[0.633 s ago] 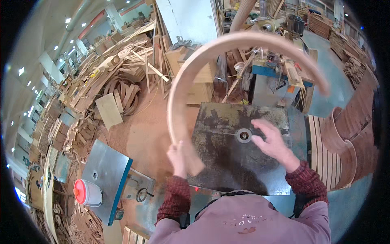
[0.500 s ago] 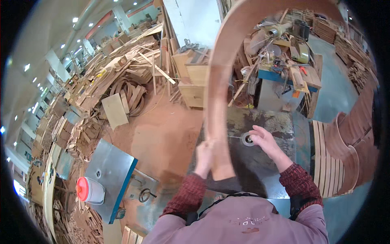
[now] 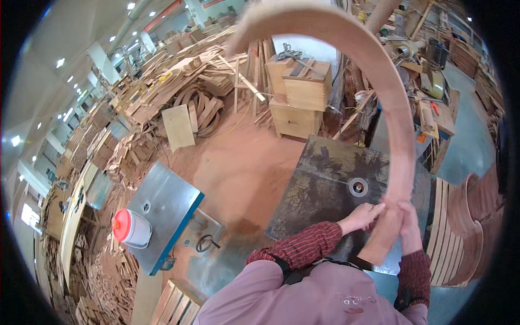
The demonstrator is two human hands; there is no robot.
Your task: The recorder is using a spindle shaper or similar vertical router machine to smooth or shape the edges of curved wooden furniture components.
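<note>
A long curved wooden piece (image 3: 400, 135) rises in front of me and arcs over to the left at the top, its lower end close to my body. My left hand (image 3: 364, 218) is closed at the left edge of that end, fingers bent against the wood. On the opposite edge, my right hand (image 3: 410, 222) wraps round the same piece. Below it lies a dark metal machine table (image 3: 319, 179), worn and stained, with a round spindle (image 3: 358, 187) set in a ring. The spindle stands just left of the wood, apart from both hands.
At left, a white bucket with a red lid (image 3: 130, 228) stands on a blue-edged metal table (image 3: 168, 197). Curved wooden parts (image 3: 465, 227) stack at right beside slats. Wooden boxes (image 3: 298, 92) stand beyond the machine; scrap wood (image 3: 162, 92) piles up far left.
The curved piece has moved right and turned, so its arc now bends left instead of right. My right hand has left the spindle area and taken hold of the piece.
</note>
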